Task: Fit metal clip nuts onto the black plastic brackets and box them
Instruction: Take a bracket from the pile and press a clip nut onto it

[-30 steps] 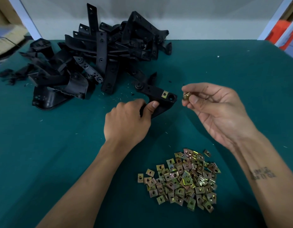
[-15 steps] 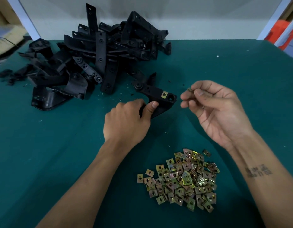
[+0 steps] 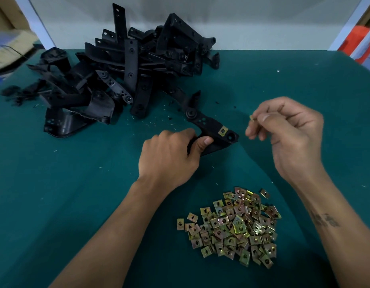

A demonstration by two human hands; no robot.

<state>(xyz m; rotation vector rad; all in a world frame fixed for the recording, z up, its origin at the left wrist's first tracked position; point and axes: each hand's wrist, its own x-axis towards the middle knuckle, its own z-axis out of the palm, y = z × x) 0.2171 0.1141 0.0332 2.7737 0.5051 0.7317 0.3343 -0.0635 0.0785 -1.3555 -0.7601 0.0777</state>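
The left hand clamps its grip round a black bracket; the raised right hand pinches a clip nut just beside it.

Worktop is showing as matt teal cloth, felt-like, flecked with pale lint and black plastic shavings around 11 o'clock. Bracket pile is looking like black moulded plastic, mostly matt, with a dull sheen on the curved pieces. Held bracket is reading the same matt black plastic, carrying one fitted clip nut, brassy metal. Loose clip nuts at 5 o'clock are glinting: yellow-iridescent plated metal, smooth, glossy.
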